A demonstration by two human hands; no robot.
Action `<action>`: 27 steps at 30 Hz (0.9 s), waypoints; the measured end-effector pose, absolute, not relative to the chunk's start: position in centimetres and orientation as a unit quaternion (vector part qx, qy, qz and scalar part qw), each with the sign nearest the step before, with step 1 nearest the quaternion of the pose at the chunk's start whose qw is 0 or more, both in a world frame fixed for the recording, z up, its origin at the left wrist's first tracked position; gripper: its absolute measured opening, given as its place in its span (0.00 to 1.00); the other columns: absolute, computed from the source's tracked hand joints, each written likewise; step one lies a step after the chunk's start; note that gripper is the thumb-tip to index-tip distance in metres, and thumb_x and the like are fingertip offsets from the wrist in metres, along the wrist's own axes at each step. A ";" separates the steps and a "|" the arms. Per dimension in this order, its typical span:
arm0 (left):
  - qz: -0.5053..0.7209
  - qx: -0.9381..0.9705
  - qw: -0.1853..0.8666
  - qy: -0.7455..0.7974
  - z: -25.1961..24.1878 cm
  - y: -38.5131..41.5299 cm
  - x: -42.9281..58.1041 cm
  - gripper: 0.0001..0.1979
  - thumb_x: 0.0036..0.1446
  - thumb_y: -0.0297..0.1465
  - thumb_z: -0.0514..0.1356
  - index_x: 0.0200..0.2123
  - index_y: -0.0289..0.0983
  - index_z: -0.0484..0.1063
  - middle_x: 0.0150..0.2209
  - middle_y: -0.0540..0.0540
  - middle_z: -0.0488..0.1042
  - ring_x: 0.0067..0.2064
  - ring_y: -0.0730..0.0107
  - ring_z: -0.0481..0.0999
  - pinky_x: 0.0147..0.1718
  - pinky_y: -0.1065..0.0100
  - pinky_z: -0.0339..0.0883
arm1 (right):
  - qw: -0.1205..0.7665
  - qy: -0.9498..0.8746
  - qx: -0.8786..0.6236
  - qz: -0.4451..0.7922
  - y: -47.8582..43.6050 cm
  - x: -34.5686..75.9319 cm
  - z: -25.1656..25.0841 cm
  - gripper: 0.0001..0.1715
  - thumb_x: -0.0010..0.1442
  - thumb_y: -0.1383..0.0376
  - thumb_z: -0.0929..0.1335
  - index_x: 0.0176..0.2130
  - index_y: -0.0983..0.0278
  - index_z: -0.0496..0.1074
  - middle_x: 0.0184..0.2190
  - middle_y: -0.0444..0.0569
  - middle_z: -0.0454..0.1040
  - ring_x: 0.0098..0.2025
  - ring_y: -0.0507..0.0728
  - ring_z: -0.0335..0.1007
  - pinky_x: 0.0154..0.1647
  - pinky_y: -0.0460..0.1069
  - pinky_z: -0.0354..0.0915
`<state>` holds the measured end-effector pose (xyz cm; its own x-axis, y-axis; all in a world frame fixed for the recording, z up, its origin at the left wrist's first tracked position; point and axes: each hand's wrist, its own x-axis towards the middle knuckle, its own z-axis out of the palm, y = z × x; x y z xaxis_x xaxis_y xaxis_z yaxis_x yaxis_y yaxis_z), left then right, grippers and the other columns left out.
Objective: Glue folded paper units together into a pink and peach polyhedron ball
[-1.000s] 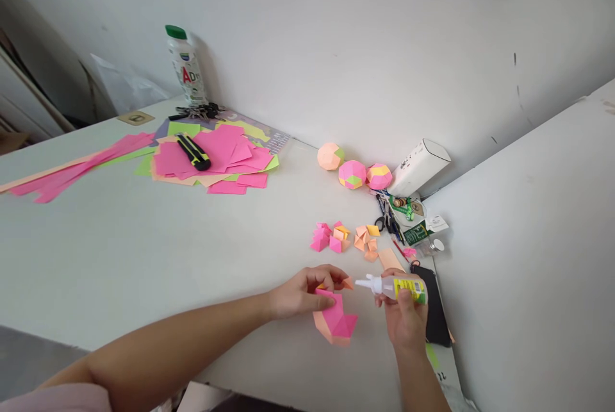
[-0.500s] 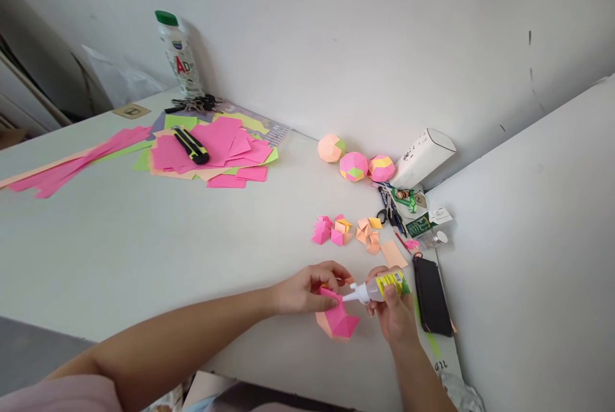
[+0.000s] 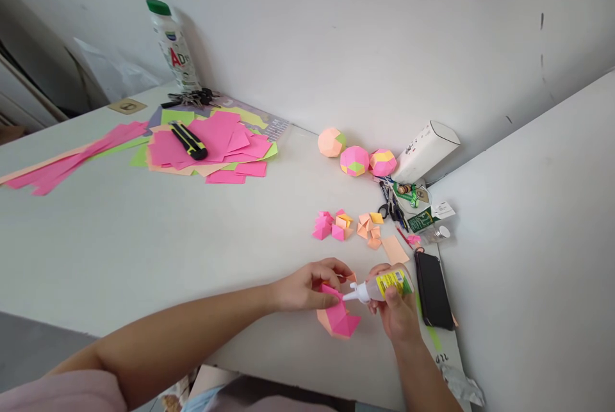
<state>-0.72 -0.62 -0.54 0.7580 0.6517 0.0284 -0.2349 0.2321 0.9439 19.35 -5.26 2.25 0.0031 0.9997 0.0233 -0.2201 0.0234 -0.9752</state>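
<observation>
My left hand point(image 3: 307, 285) grips the top edge of a half-built pink and peach folded paper shape point(image 3: 339, 319) resting on the white table point(image 3: 144, 232). My right hand point(image 3: 396, 313) is closed round a small glue bottle point(image 3: 382, 285) with a yellow-green label. The bottle lies tilted, its white nozzle touching a pink flap of the paper shape beside my left fingers. Just beyond lie several small folded pink and peach paper pieces point(image 3: 348, 226).
Three finished paper balls point(image 3: 355, 159) sit by the wall next to a white box point(image 3: 425, 150). Scissors point(image 3: 391, 207) and small clutter lie near a black phone point(image 3: 432, 290). Far left: coloured paper sheets point(image 3: 216, 146), a utility knife point(image 3: 189, 141), keys, a bottle point(image 3: 170, 43).
My right hand brought the glue bottle leftward and tipped it down until the nozzle met the paper shape. My left hand kept its grip. The view shifted slightly.
</observation>
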 end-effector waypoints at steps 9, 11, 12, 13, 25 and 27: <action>0.290 0.534 0.771 0.190 0.0 -0.7 -0.7 0.05 0.48 0.32 0.65 0.29 0.36 0.75 0.49 0.42 0.65 0.51 0.55 0.69 0.49 0.55 0.63 | 0.557 -0.443 -0.429 0.556 -5.2 19.4 2.3 0.17 0.53 0.51 0.70 0.32 0.60 0.65 0.29 0.42 0.69 0.16 0.47 0.61 0.14 0.44 0.59; 0.292 0.531 0.773 0.189 -0.1 -0.7 -0.7 0.05 0.48 0.32 0.65 0.29 0.36 0.75 0.49 0.42 0.65 0.50 0.55 0.69 0.49 0.55 0.63 | 0.554 -0.441 -0.430 0.560 -5.2 19.5 2.3 0.17 0.53 0.51 0.70 0.32 0.60 0.65 0.30 0.42 0.69 0.16 0.47 0.61 0.14 0.44 0.59; 0.293 0.530 0.774 0.187 -0.1 -0.7 -0.7 0.05 0.48 0.31 0.65 0.29 0.36 0.75 0.49 0.42 0.65 0.50 0.55 0.70 0.49 0.55 0.63 | 0.553 -0.441 -0.431 0.561 -5.2 19.5 2.3 0.17 0.53 0.51 0.71 0.32 0.60 0.65 0.30 0.42 0.69 0.16 0.47 0.61 0.14 0.44 0.59; 0.295 0.529 0.774 0.186 -0.2 -0.7 -0.7 0.05 0.47 0.31 0.65 0.28 0.36 0.75 0.49 0.42 0.65 0.50 0.55 0.70 0.49 0.55 0.63 | 0.552 -0.440 -0.431 0.561 -5.2 19.5 2.3 0.17 0.52 0.51 0.71 0.32 0.60 0.65 0.30 0.42 0.70 0.16 0.47 0.61 0.14 0.44 0.59; 0.292 0.531 0.771 0.195 -0.5 -0.7 -0.7 0.05 0.48 0.31 0.65 0.29 0.36 0.76 0.50 0.41 0.65 0.50 0.55 0.70 0.49 0.54 0.63 | 0.547 -0.424 -0.435 0.577 -5.4 19.4 2.4 0.17 0.53 0.53 0.71 0.30 0.61 0.64 0.28 0.42 0.69 0.15 0.46 0.61 0.13 0.42 0.58; 0.290 0.532 0.770 0.198 -0.5 -0.7 -0.7 0.05 0.48 0.31 0.65 0.29 0.36 0.76 0.50 0.41 0.65 0.50 0.55 0.70 0.49 0.54 0.63 | 0.549 -0.421 -0.432 0.579 -5.4 19.4 2.4 0.16 0.54 0.53 0.70 0.30 0.62 0.65 0.28 0.42 0.69 0.16 0.45 0.61 0.13 0.42 0.58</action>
<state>-0.70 -0.70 -0.46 0.7528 0.6583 0.0035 -0.2357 0.2645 0.9351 19.41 -5.37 2.43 -0.0243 0.9990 -0.0373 -0.2713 -0.0425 -0.9616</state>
